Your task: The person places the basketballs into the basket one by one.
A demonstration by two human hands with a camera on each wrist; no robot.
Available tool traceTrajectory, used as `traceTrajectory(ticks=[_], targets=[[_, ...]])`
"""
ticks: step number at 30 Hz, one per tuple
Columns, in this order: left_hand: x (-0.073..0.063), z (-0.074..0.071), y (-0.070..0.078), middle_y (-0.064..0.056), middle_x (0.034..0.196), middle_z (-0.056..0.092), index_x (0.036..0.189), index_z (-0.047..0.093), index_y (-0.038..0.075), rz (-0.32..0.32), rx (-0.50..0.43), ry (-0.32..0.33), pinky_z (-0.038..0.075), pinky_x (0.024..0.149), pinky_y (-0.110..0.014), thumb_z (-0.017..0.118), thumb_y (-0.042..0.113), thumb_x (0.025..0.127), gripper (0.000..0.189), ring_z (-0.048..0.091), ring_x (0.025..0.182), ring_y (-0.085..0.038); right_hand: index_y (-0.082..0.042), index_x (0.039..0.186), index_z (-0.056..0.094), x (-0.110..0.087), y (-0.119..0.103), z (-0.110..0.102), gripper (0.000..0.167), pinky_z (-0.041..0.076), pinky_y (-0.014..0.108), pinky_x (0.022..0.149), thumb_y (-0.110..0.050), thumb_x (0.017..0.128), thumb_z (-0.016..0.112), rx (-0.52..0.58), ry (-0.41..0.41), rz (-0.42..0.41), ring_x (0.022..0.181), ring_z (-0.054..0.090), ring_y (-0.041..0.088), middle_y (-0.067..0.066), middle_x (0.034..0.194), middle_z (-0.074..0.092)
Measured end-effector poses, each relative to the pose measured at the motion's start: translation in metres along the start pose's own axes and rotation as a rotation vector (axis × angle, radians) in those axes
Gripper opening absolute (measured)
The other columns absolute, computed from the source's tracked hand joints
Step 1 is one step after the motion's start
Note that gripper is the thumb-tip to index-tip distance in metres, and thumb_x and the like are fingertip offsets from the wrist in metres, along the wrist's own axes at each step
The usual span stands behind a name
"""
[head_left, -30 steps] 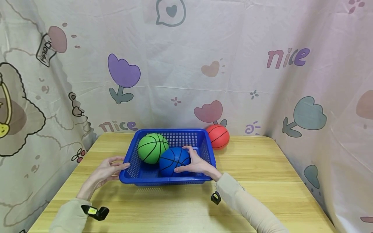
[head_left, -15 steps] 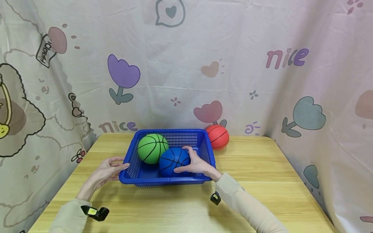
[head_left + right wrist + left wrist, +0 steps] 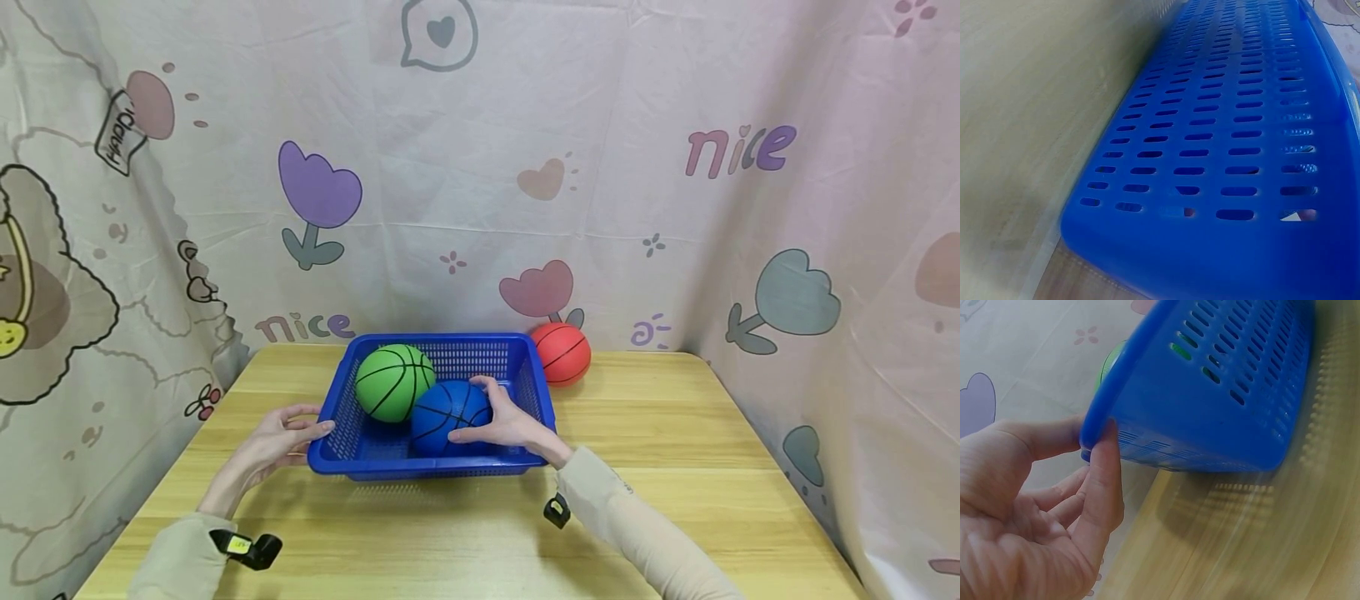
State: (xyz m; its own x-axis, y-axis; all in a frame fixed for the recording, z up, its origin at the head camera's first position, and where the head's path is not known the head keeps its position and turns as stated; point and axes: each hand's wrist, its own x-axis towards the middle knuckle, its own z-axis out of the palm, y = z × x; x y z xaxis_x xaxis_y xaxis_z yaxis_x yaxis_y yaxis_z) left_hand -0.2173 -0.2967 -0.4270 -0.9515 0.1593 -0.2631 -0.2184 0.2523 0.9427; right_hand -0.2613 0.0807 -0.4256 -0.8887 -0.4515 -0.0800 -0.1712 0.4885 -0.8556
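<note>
A blue slotted plastic basket stands on the table with two small basketballs inside. The green basketball is at its back left, and the blue basketball lies in front of it, toward the middle. My left hand pinches the basket's left rim between thumb and fingers; the left wrist view shows this hand close up at the edge. Reaching over the front right of the basket, my right hand grips the blue basketball, thumb in front and fingers behind. The basket wall fills much of the right wrist view and hides that grip.
A red basketball sits outside the basket, behind its right corner. The wooden table extends on both sides and in front. A printed curtain hangs close behind the table's back edge and along the sides.
</note>
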Motion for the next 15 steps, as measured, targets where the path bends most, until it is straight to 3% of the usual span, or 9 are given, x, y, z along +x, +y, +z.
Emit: traceTrajectory(ticks=[8,15], targets=[[0.0,0.0,0.0,-0.017,0.123,0.064,0.151,0.023,-0.01,-0.008,0.007,0.011,0.063,0.08,-0.035,0.064,0.025,0.1,0.075,0.072,0.09,-0.014,-0.024,0.153,0.028,-0.002,-0.002,-0.009,0.092,0.031,0.066,0.117,-0.048,0.081,0.081,0.055,0.035,-0.029,0.15,0.024,0.036,0.017,0.163,0.021],[0.0,0.0,0.0,-0.018,0.124,0.064,0.151,0.024,-0.01,-0.008,0.008,0.012,0.063,0.079,-0.035,0.064,0.025,0.1,0.074,0.072,0.089,-0.014,-0.016,0.153,0.031,0.0,-0.002,-0.026,0.08,0.036,0.058,0.118,-0.028,0.089,0.077,0.212,0.187,-0.124,0.146,0.031,0.044,0.021,0.159,0.027]])
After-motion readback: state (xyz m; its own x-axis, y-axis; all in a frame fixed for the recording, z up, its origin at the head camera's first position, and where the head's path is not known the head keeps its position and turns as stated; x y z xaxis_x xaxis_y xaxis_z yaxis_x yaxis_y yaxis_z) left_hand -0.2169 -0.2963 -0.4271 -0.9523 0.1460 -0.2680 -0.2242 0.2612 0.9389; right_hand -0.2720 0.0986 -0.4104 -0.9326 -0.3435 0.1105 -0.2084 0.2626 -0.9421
